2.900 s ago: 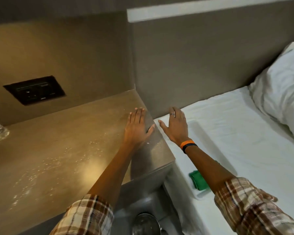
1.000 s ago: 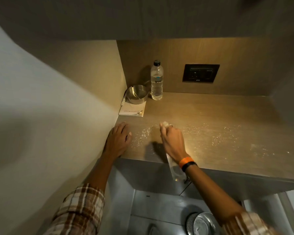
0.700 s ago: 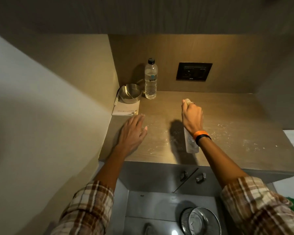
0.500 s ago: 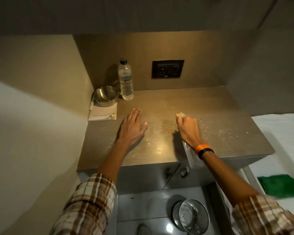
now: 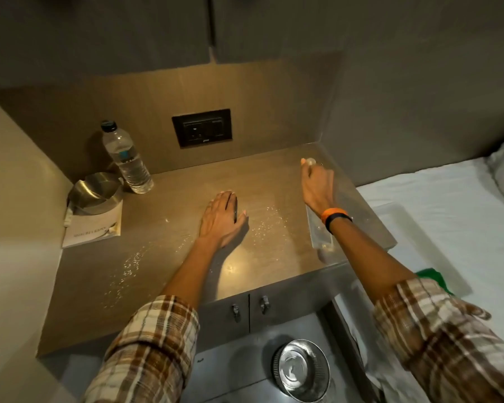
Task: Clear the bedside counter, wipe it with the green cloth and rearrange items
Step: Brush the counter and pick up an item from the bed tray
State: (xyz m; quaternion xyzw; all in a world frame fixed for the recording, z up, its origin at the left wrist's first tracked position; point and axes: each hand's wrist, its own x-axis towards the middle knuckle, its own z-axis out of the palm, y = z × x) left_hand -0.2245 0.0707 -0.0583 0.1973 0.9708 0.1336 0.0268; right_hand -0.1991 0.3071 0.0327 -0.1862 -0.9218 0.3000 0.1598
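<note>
Droplets glitter across the brown laminate bedside counter in the head view, lying in a band from its near left toward the middle. The right hand has swung from the counter's centre to the far right corner, closed around the top of a clear plastic spray bottle whose body hangs down under the wrist. The left hand has barely moved; it lies flat and open on the wet surface near the middle, holding nothing. The two hands are now well apart.

My reading: the spraying has reached the counter's last corner, so wiping comes next. Yet the green cloth is only a sliver behind the right forearm, lying on the white bed off the counter's right edge. And the clear plastic water bottle, round steel bowl and white paper booklet remain in the far left corner, so clearing looks unfinished.
</note>
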